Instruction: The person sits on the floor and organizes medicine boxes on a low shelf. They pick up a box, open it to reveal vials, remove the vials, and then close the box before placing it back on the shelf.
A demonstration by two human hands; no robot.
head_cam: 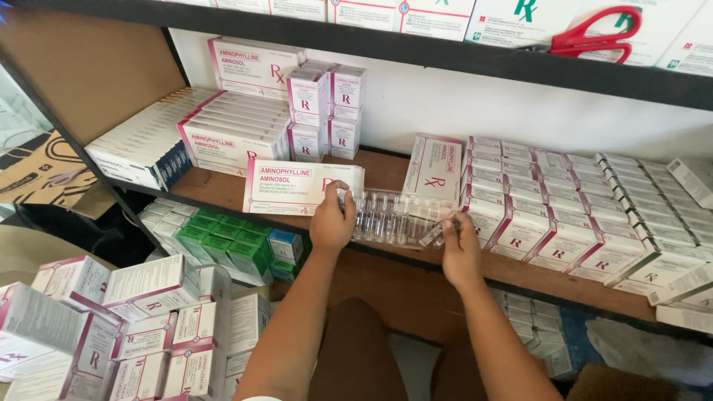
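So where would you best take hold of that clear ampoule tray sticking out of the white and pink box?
Probably by its two short ends, coming from the front of the wooden shelf. The clear ampoule tray lies flat and long, left end at the mouth of the white and pink box. The left hand grips that end; the right hand pinches the free right end, keeping fingers off the ampoules.

Both forearms are bare to the hands (332, 223), with brown trousers (356, 349) covering the knees below.
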